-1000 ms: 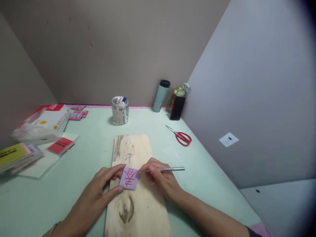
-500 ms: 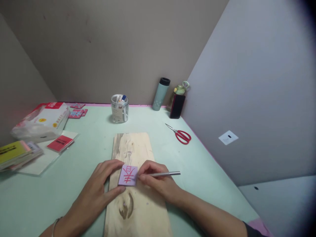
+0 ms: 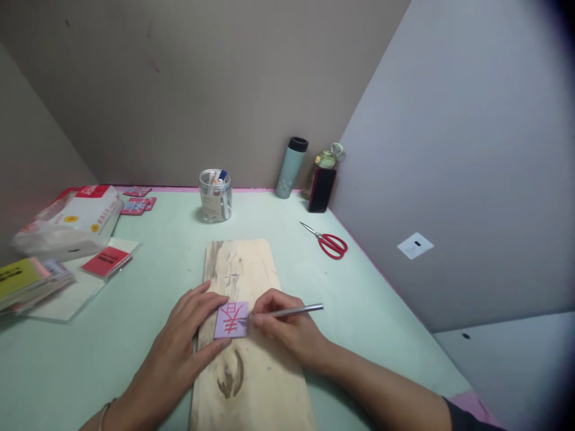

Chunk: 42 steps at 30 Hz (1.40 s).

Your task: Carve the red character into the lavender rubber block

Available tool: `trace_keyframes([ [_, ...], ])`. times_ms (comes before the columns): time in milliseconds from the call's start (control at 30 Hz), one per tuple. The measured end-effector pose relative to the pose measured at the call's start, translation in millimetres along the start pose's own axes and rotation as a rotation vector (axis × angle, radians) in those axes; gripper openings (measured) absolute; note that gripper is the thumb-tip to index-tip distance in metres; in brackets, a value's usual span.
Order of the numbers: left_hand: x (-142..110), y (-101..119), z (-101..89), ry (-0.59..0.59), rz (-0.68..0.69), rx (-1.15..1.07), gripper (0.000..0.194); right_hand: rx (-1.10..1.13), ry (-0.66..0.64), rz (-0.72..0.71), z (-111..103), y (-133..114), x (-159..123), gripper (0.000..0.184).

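Observation:
A small lilac paper square (image 3: 231, 320) with a red cut character lies flat on a pale wooden board (image 3: 251, 383) in front of me. My left hand (image 3: 179, 347) rests on the board's left side, fingers stretched out and pressing the square's left edge. My right hand (image 3: 287, 329) is closed in a pen grip on a thin silver craft knife (image 3: 291, 310), whose tip touches the square's right side.
Red scissors (image 3: 331, 242) lie to the right of the board. A clear jar of pens (image 3: 216, 195), a teal flask (image 3: 290, 167), a bottle and a dark phone (image 3: 321, 189) stand at the back. Packets and paper stacks (image 3: 67, 224) fill the left side.
The square was lifted and tilted in my fingers a second ago; now it lies flat on the board, with my left fingers on its edge and the knife tip on it.

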<state>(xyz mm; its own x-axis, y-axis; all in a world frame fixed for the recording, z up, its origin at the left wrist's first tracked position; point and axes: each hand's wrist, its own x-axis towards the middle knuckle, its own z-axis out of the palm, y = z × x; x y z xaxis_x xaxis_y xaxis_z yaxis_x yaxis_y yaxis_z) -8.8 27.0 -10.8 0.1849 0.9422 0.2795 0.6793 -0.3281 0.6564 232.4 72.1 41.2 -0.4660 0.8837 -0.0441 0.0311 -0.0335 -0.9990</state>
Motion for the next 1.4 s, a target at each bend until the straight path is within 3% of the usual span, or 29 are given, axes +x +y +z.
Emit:
trace_keyframes([
  [333,0.4,3.6,-0.8,-0.002,0.021,-0.019,0.043,-0.207,-0.035,-0.095,0.8,-1.7,-3.7,0.015],
  [667,0.4,3.3,0.7,-0.013,-0.005,-0.032,0.042,-0.194,-0.034,-0.074,1.9,-5.0,-3.6,0.012],
  [1400,1.4,-1.3,-0.6,-0.002,0.08,0.042,0.041,-0.263,-0.183,-0.08,-3.3,-13.4,-0.8,0.011],
])
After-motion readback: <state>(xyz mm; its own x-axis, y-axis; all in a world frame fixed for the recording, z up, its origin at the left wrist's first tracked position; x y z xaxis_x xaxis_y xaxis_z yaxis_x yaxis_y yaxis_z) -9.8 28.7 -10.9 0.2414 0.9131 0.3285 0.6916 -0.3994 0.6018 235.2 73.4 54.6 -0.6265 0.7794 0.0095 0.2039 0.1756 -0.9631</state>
